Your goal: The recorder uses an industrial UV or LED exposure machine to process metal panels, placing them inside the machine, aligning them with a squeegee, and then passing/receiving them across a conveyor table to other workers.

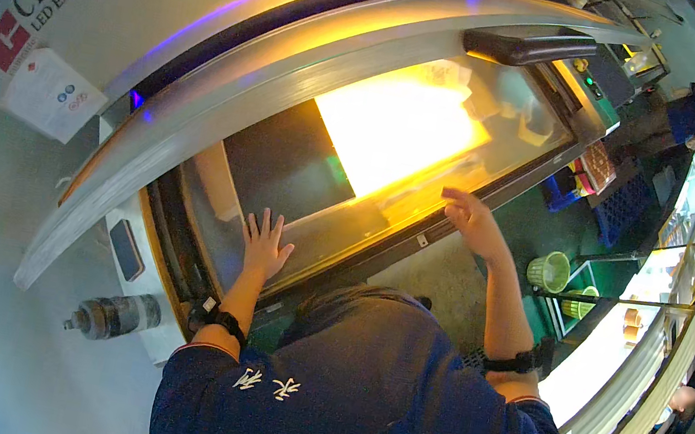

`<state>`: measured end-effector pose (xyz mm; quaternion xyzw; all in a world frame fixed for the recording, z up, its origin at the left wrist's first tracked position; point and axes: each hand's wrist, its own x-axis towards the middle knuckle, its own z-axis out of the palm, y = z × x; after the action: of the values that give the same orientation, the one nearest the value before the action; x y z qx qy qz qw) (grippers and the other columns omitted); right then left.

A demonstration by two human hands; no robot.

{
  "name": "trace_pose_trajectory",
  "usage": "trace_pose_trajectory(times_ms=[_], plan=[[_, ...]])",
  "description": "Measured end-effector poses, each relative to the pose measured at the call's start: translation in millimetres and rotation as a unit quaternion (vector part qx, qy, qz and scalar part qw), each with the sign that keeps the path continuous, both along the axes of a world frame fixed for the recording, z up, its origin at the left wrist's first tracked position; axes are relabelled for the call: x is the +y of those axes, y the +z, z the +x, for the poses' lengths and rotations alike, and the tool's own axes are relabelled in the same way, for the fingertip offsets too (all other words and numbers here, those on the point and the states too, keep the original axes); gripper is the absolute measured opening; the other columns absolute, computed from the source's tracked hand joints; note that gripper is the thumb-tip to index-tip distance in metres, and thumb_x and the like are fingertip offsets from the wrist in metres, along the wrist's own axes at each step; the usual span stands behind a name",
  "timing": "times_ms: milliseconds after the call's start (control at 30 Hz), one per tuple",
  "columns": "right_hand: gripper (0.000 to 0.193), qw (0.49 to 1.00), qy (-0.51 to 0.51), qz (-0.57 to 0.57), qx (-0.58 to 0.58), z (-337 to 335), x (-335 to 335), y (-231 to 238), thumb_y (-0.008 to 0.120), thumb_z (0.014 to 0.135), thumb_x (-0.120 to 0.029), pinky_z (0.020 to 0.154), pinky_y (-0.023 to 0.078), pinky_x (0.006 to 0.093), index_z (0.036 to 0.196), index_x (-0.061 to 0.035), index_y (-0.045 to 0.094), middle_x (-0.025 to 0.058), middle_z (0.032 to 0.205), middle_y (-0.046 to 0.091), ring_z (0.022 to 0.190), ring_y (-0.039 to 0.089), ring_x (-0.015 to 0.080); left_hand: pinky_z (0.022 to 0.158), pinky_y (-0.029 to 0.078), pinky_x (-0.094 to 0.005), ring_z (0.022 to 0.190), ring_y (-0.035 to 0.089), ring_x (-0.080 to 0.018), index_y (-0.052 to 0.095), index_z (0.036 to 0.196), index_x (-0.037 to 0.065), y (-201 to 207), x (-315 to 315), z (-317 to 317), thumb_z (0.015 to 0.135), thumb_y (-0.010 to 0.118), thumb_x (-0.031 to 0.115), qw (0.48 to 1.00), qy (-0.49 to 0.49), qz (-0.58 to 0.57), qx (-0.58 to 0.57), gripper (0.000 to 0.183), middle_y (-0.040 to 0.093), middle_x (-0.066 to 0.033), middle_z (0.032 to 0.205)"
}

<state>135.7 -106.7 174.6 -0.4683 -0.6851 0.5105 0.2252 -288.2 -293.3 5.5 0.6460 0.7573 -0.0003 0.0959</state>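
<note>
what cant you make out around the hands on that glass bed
- Head view: the sheet under the glass is washed out by yellow glare, so no detail shows.
- Right hand: fingertips blur into the glare; contact unclear.
- Left hand lies flat, hiding what's beneath.
- Raised lid blocks the machine's rear.

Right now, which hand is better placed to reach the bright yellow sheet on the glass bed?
Right, probably. The right hand sits at the edge of the yellow sheet. The left hand lies flat on the dark panel, farther off.
</note>
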Motion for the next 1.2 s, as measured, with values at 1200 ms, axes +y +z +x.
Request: trace_pose_trajectory(times_ms=[1200], plan=[[0.041,0.796,0.263,0.061,-0.542,36.4,-23.3,-133.4,0.081,0.071,-0.049,0.079,0.054,0.0399,0.089,-0.013,0.075,0.0045,0.092,0.074,0.09,0.07,0.0253,0.112,0.034,-0.047,0.135,0.044,-0.0321,0.046,0.145,0.019,57.4,107.4,131.3,0.096,0.051,0.051,0.93,-0.065,-0.1,-0.347,0.058,0.044,-0.0127,0.149]])
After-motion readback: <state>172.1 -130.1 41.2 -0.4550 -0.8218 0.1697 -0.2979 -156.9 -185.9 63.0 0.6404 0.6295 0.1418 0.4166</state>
